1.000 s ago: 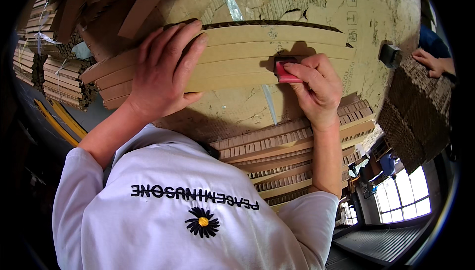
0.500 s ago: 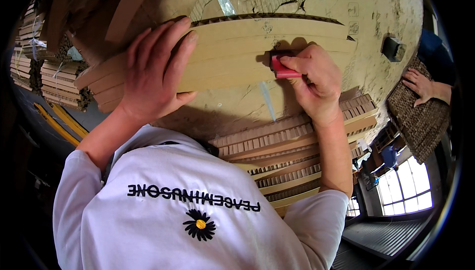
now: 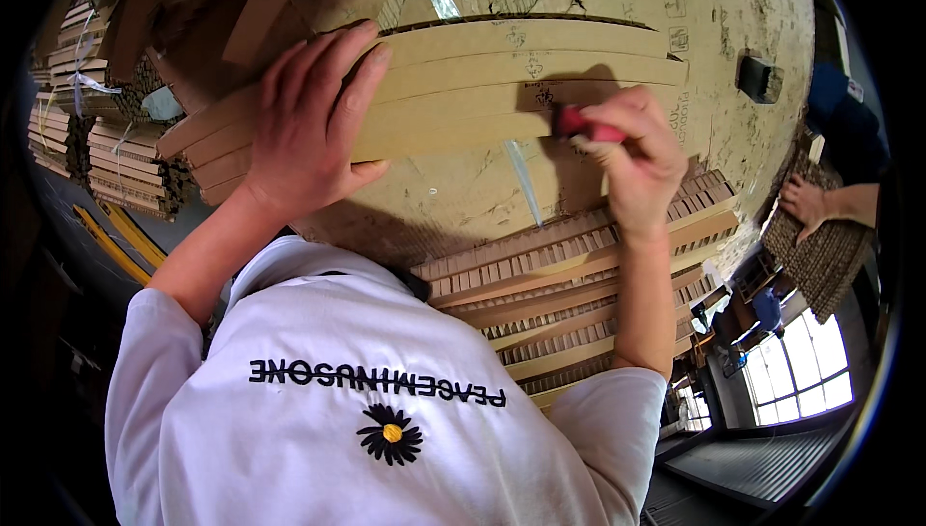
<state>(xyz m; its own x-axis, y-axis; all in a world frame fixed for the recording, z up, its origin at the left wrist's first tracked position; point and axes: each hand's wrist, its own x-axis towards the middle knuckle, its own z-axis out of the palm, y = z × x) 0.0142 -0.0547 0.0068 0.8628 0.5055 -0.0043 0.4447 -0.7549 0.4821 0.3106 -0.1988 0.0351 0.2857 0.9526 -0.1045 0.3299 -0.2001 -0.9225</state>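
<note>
Several tan cardboard strips (image 3: 434, 82) lie side by side across the work surface. My left hand (image 3: 318, 121) rests on their left part with its fingers stretched out, holding nothing. In my right hand (image 3: 641, 155) is a small red hand stamp (image 3: 588, 125) with a dark end, pinched between thumb and fingers. It is over the strip nearest me, near the right end; whether it touches cannot be told. Small dark printed marks (image 3: 544, 97) show on the strips just beyond it, one per strip.
Stacked honeycomb cardboard pieces (image 3: 579, 275) lie between the strips and my body. A small dark square block (image 3: 759, 78) sits at the right. Tied bundles (image 3: 125, 164) stand at the left. Another person's hand (image 3: 805, 206) rests on a brown honeycomb stack (image 3: 820, 256) at far right.
My right hand has drawn the stamp off the third strip, nearer to me and slightly right. A dark mark now shows where it was. My left hand stays on the strips.
</note>
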